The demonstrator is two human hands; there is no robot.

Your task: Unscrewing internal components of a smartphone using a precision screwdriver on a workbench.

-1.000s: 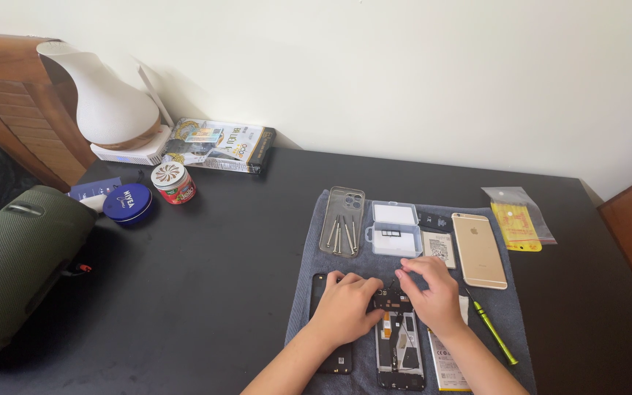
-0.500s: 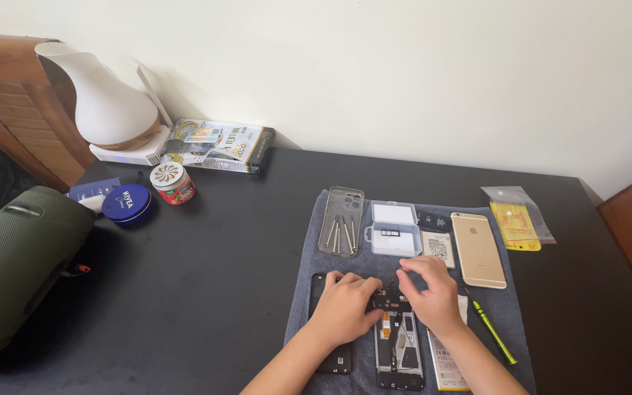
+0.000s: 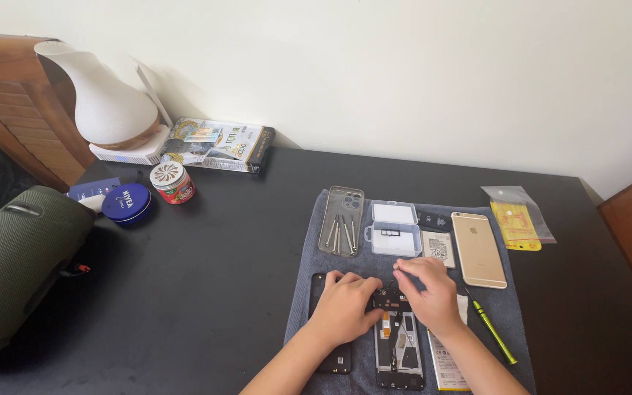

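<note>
I'm looking down on the grey mat [image 3: 309, 292] spread on the dark worktop [image 3: 206, 292], and that mat is my landmark for everything here. Both hands sit at its near middle, over the opened phone [image 3: 398, 344] lying back-off with its boards showing. My left hand [image 3: 345, 307] rests flat at the phone's top left corner, fingers loosely together and pressed down, partly covering the black back cover [image 3: 334, 358] beside it. My right hand [image 3: 429, 292] is at the phone's top right, fingertips drawn close in a pinch; whether a tiny part is between them I cannot tell. Against the view from a second ago, hardly anything has shifted: both hands are on the same spot, so I judge this to be slow, fine work at the phone's top edge, not a change of tool. On the mat's far side lie the clear case [image 3: 342, 219] holding small metal tools, the small clear parts box [image 3: 393, 228], and the gold phone [image 3: 478, 249]. The green-handled screwdriver [image 3: 493, 333] lies untouched at the mat's right edge. Off the mat to the left stand the blue tin [image 3: 126, 202] and the green speaker [image 3: 16, 263].
</note>
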